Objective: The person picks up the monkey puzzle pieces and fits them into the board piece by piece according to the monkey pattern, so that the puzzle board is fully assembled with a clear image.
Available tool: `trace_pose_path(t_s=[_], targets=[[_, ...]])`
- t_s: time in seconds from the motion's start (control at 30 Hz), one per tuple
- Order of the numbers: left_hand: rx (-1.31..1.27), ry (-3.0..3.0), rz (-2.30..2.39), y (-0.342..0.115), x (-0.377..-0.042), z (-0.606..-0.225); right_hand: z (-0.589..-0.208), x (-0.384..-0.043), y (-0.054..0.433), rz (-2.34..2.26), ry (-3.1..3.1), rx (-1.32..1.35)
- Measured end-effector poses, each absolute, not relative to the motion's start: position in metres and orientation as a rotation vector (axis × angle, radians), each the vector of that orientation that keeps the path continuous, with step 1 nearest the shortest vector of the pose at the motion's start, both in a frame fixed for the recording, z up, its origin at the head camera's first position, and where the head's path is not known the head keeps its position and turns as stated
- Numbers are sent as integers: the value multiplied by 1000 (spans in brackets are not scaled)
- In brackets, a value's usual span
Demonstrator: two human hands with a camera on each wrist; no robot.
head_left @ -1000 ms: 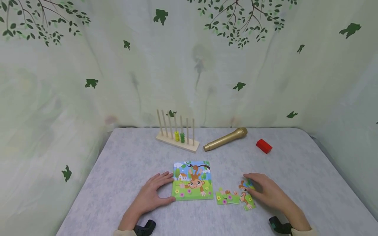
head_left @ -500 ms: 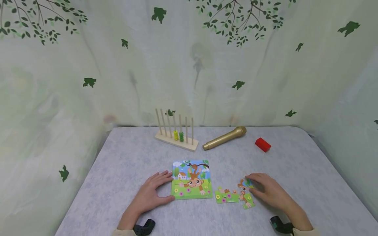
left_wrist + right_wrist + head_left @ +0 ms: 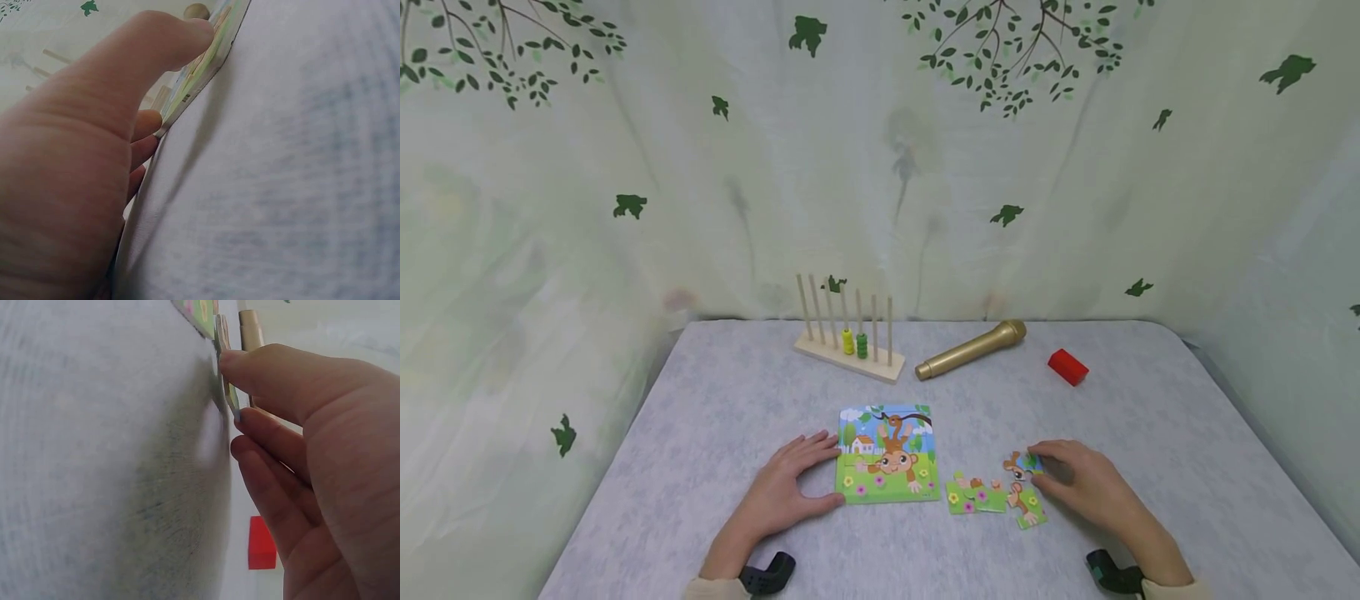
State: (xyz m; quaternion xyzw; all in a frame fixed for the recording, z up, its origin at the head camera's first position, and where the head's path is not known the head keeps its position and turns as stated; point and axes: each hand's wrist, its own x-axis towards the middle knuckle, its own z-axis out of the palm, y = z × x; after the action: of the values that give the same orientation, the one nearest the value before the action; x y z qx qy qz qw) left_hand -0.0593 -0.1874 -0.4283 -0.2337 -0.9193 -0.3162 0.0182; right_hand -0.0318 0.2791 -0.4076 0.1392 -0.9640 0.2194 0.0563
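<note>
My left hand (image 3: pixel 790 487) rests on the table, its fingers and thumb extended against the left edge of a square puzzle board (image 3: pixel 887 492) with a hanging monkey picture. In the left wrist view the thumb (image 3: pixel 181 40) lies over the board's edge (image 3: pixel 200 81). My right hand (image 3: pixel 1078 483) pinches a small blue-and-brown jigsaw piece (image 3: pixel 1021 465) between thumb and fingers; the right wrist view shows this piece (image 3: pixel 231 394) tilted close over the table. Just below it lies a piece with a monkey's hand (image 3: pixel 1028 510). Joined green flower pieces (image 3: pixel 976 497) lie between it and the board.
Behind the board stands a wooden peg rack (image 3: pixel 850 358) with yellow and green beads. A gold microphone (image 3: pixel 970 350) and a red block (image 3: pixel 1067 367) lie toward the back. A leaf-printed curtain (image 3: pixel 880 167) hangs behind the table.
My right hand has shifted slightly right with its piece, and a small gap now shows between that piece and the one below. The left hand and board stay in place.
</note>
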Motion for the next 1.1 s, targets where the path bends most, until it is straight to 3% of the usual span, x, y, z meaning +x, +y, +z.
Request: trace_pose_path(t_s=[1.1], targets=[[-754,-2794,-1018,-187,-58,-426,-391,-51,233,839,-2760,655]])
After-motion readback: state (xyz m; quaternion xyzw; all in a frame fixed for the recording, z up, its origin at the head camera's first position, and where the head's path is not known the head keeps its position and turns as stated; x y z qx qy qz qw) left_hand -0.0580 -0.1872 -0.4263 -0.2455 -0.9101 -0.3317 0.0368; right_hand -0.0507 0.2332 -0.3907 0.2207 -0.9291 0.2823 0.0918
